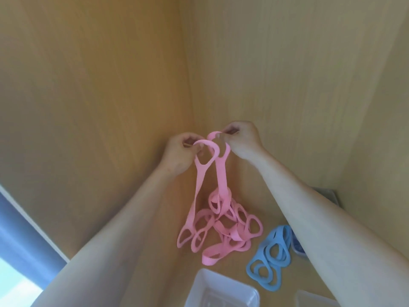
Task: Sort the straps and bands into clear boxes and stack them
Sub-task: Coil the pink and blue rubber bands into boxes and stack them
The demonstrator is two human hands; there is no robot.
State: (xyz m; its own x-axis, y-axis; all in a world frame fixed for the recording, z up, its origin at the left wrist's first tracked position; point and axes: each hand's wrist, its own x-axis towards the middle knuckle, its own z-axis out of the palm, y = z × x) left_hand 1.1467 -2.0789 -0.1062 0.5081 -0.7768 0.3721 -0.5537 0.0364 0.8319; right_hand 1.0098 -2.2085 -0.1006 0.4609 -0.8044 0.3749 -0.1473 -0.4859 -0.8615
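Observation:
Both hands are raised above a wooden table (110, 107). My left hand (179, 151) pinches the top loop of one pink strap (200, 176) that hangs down. My right hand (241, 138) pinches the top loop of a second pink strap (221, 173); its lower end runs into a tangled heap of pink straps (223, 229) lying on the table. A bunch of blue bands (270, 260) lies right of the heap, partly behind my right forearm. A clear box (199, 282) stands open at the bottom edge, below the heap.
The corner of a second clear box (309, 298) shows at the bottom right. A dark blue thing (296, 244) peeks out beside my right forearm. A grey object (327, 193) lies at the right. The table's left edge (33, 222) borders a blue surface.

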